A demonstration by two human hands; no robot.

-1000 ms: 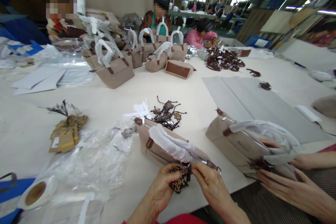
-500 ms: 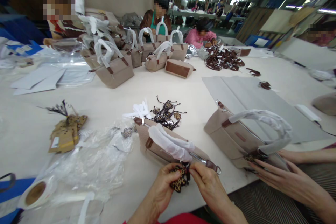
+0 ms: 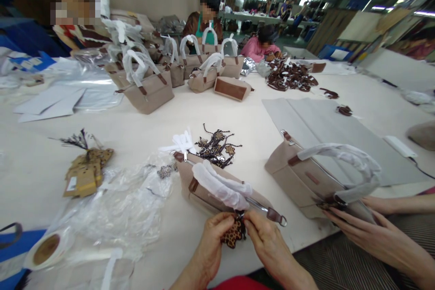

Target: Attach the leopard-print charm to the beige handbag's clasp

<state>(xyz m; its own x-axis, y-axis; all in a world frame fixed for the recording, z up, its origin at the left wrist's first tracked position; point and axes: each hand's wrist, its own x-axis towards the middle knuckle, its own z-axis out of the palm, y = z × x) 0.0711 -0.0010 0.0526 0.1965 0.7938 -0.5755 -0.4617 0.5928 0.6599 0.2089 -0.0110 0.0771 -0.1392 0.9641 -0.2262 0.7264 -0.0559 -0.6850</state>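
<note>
A beige handbag (image 3: 200, 188) with paper-wrapped handles lies on its side at the near table edge. My left hand (image 3: 212, 241) and my right hand (image 3: 267, 241) meet just below it, both pinched on a small leopard-print charm (image 3: 234, 233) at the bag's metal ring. A pile of similar leopard charms (image 3: 217, 147) lies on the table beyond the bag.
A co-worker's hands (image 3: 370, 231) at the right hold a second beige bag (image 3: 306, 176). A grey sheet (image 3: 322, 127), clear plastic wrap (image 3: 122, 204), a tape roll (image 3: 45, 250), card tags (image 3: 86, 172), several finished bags (image 3: 149, 90) and brown straps (image 3: 290, 77) lie around. People sit across the table.
The co-worker's bag was tipped upright and shifted slightly. My hands stay at the bag's ring, turning the charm a little.
</note>
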